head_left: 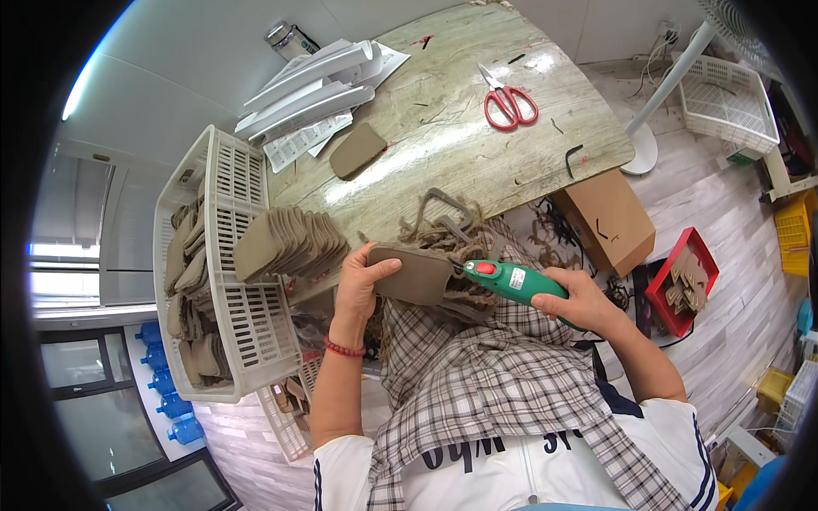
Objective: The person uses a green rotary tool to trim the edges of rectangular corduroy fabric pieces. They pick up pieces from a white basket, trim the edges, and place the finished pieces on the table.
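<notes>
While we are looking down at the lap, the left hand [362,281] is closing its grip around a brown insole [415,275], holding it just past the counter [477,128] edge. The right hand [582,300] is gripping a green hot tool [511,280], its tip touching the insole's end. Brown trimmings [452,234] are lying beneath. A row of insoles [290,243] is resting on the white basket [247,332], with more inside, so we are judging the work partly done, many remaining. Red scissors [509,102] are lying well apart.
</notes>
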`<state>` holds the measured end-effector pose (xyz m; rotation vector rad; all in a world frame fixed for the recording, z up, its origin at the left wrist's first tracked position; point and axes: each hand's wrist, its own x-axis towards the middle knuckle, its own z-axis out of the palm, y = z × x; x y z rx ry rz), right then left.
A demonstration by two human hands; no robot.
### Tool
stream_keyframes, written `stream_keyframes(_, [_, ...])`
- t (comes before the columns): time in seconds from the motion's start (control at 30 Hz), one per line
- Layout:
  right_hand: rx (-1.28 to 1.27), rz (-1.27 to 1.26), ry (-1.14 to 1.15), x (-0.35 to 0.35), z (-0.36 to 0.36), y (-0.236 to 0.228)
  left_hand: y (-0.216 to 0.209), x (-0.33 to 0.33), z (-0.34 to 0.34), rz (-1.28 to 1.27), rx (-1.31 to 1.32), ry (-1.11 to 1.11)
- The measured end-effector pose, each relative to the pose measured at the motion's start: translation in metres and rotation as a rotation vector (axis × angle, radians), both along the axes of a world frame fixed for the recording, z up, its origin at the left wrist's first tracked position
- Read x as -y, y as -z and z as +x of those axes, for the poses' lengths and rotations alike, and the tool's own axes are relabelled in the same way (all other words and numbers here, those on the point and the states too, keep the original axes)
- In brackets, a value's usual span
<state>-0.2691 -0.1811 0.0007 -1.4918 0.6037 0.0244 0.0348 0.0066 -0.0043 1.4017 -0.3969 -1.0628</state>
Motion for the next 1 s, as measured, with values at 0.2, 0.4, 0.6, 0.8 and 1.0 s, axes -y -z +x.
stream_keyframes(0.2, [-0.011, -0.020, -0.023, 0.000, 0.000, 0.000, -0.003, 0.003, -0.001, 0.043, -0.036, 0.040])
stream_keyframes(0.4, [-0.008, -0.122, -0.044, -0.002, 0.001, 0.001, -0.003, 0.006, -0.006, 0.049, -0.012, 0.094])
stream_keyframes(0.6, [0.017, -0.200, -0.055, -0.005, 0.003, 0.001, -0.003, 0.009, -0.016, 0.080, 0.006, 0.129])
stream_keyframes(0.8, [-0.042, -0.194, -0.060, -0.008, 0.008, -0.008, -0.006, 0.013, -0.022, 0.154, 0.016, 0.228])
stream_keyframes(1.0, [-0.027, -0.196, -0.052, -0.010, 0.012, -0.005, -0.013, 0.018, -0.027, 0.198, -0.019, 0.267])
